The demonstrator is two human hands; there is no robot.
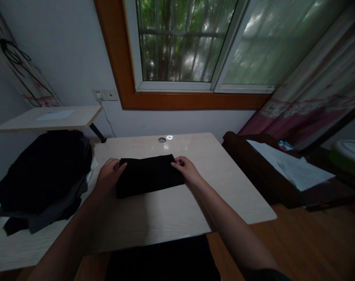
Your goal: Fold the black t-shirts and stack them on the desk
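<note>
A black folded cloth (150,175), rectangular in outline, is at the middle of the pale wood-grain table (171,218). My left hand (109,175) pinches its upper left corner between thumb and fingers. At the upper right corner, my right hand (187,169) grips the edge the same way, thumb on top. The cloth looks flat and stretched between both hands; whether its lower edge touches the table I cannot tell. To the left of my left hand sits a big heap of dark fabric (45,171), black with some grey layers.
A raised shelf (57,117) with a paper on it stands over the heap. A cable runs from the wall socket (104,94) down behind the table. The table has a round hole (162,140) near its back edge. Right of it is a dark brown piece of furniture (262,171) with a white sheet.
</note>
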